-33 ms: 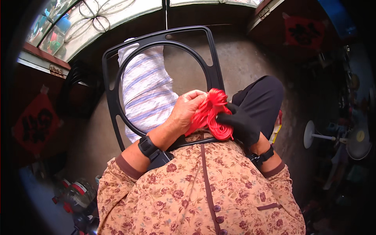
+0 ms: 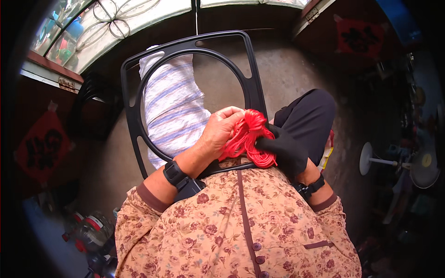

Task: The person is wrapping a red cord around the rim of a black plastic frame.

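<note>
A bundle of glossy red cord (image 2: 254, 121) hangs between my hands in front of my waist, gathered at its top with loose loops spreading below. My bare left hand (image 2: 219, 131) pinches the upper left side of it with thumb and fingertips. In a black glove, my right hand (image 2: 288, 150) is closed on the right side of the loops, its thumb pressing into the strands. The cord covers some of the right fingers. Just beyond the hands is a black frame (image 2: 253, 85) with a large round opening, its near edge against my waist.
Striped white-and-blue cloth (image 2: 174, 102) covers my left leg under the frame. My right knee (image 2: 315, 109), in dark trousers, is bent outward. A white fan (image 2: 424, 170) stands at the right. Clear bottles (image 2: 95, 229) are at the lower left, and a glazed door (image 2: 120, 28) is ahead.
The gathered top of the red cord has dropped slightly, and its loops have spread and shifted. My right hand has moved a little with them; my left hand keeps its place.
</note>
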Demonstrator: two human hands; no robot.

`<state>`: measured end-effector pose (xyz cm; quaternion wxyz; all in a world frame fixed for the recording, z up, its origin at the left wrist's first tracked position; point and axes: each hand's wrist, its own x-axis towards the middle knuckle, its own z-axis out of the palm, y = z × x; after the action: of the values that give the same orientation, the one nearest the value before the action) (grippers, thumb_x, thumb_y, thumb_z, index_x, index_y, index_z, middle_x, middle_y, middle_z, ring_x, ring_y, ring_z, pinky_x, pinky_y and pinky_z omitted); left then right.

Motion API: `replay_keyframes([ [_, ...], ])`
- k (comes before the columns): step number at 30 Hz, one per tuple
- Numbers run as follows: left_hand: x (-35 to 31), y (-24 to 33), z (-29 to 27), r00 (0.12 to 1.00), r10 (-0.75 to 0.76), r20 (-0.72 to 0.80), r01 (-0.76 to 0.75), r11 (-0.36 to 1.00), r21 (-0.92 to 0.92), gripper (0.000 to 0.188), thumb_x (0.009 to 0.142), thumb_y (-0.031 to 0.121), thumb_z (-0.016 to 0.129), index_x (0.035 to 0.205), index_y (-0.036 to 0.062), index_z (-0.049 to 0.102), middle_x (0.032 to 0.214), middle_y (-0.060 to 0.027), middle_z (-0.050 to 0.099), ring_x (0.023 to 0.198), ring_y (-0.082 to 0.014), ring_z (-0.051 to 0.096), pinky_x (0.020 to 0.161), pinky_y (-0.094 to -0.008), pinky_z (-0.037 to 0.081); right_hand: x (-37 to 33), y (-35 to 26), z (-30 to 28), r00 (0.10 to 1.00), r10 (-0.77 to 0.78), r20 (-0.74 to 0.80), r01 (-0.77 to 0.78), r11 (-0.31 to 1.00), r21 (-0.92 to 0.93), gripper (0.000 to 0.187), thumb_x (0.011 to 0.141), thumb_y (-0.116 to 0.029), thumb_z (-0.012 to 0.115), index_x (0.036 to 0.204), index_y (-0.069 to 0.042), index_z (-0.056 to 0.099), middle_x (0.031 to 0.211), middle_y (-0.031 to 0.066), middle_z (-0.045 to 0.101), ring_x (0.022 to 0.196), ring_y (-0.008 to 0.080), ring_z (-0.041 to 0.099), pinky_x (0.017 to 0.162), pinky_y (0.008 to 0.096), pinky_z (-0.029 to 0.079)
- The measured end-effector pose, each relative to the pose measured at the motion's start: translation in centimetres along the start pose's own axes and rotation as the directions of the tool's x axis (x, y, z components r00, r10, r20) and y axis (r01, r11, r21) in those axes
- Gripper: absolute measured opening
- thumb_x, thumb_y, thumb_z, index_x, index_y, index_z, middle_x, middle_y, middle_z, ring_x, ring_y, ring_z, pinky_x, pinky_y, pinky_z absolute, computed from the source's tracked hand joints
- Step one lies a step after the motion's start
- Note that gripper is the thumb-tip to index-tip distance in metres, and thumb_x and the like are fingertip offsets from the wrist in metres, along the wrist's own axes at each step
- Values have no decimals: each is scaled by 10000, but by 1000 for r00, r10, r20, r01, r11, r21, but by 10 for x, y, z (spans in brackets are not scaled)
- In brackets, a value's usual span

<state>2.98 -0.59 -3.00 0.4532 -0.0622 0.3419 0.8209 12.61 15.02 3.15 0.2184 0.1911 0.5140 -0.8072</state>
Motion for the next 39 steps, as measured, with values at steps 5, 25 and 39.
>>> replay_keyframes([
  [5,-2,3,6,999,14,30,-15,998,66,121,910,131,553,945,18,579,858,-88,650,745,-138,644,664,-242,538,7,8,-14,971,-239,-5,239,969,56,462,819,-101,616,1246,-5,469,1128,54,567,1003,96,538,866,242,431],
  [25,-4,7,12,1000,26,10,-28,983,182,150,908,179,570,933,32,548,803,-78,637,647,-124,641,555,-220,543,14,19,-35,987,-101,-129,147,895,422,285,903,-304,566,1017,-43,572,879,68,614,847,189,612,788,332,516],
  [39,-8,14,24,996,-64,60,58,993,108,218,911,237,564,1008,44,528,796,-144,637,624,-189,649,542,-265,553,-10,-10,-122,851,-320,-417,462,835,301,296,933,-387,497,928,-98,563,610,-48,422,464,75,379,448,220,333],
])
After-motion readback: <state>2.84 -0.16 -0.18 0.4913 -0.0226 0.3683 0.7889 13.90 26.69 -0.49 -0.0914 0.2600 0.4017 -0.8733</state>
